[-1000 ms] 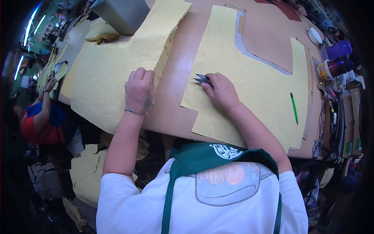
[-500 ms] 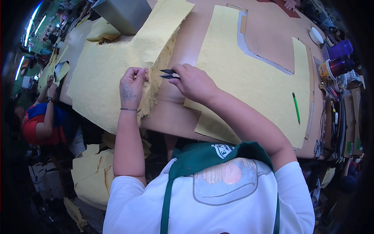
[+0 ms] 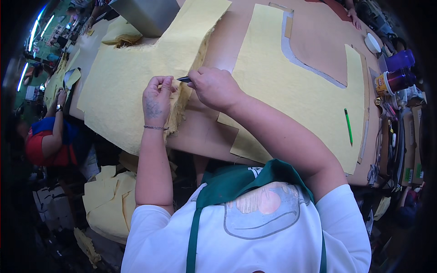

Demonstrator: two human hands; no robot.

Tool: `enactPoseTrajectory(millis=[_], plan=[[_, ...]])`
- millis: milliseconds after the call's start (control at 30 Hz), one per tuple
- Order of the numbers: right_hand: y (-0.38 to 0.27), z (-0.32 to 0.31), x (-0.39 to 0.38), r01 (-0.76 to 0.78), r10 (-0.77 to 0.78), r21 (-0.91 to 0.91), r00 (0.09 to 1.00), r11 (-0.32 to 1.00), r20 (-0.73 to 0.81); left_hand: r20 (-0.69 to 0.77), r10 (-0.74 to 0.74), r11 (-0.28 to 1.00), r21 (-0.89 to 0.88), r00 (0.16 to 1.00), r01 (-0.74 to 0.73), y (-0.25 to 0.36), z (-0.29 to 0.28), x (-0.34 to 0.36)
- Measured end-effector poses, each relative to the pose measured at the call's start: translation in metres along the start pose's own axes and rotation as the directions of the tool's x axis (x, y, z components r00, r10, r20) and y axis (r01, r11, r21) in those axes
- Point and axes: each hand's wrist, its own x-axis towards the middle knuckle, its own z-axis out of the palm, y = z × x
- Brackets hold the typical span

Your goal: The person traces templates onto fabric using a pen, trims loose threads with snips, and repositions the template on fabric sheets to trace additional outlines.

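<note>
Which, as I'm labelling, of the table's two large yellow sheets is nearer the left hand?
The left sheet, its frayed edge beside the left hand; the right sheet bears a green pencil.

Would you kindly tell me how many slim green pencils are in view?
1. The slim green pencil lies on the right part of the large flat yellow sheet, right of the person's right hand. Others may be hidden in the clutter at right.

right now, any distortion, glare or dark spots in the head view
Head view: the table edge looks bowed, corners go black, tube lights glow white at far left, shadow darkens the tabletop below the right forearm, the green pencil looks crisp.
</note>
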Motion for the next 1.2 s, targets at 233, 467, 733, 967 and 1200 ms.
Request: enactPoseTrajectory(millis=[233,467,733,967,1200], plan=[[0.008,0.002,-0.009,-0.141,0.126,0.180,0.988,0.973,0.093,-0.050,-0.006,0.998,-0.056,0.999,0.003,-0.003,-0.003,-0.003],[0.009,0.003,-0.015,-0.214,0.173,0.256,0.969,0.943,0.175,0.159,0.106,0.958,0.249,0.982,-0.144,0.010,-0.014,-0.011],[0.020,0.000,-0.026,-0.317,0.279,0.258,0.944,0.913,0.174,0.300,0.571,0.385,0.725,0.764,-0.572,0.015,0.004,-0.026],[0.012,-0.002,-0.027,-0.214,0.191,0.245,0.975,0.946,0.114,0.045,0.213,0.898,0.384,0.976,-0.214,0.002,-0.011,-0.018],[-0.003,0.003,-0.015,-0.122,0.100,0.197,0.988,0.973,0.120,0.004,0.133,0.961,0.244,0.991,-0.130,-0.006,-0.012,-0.019]])
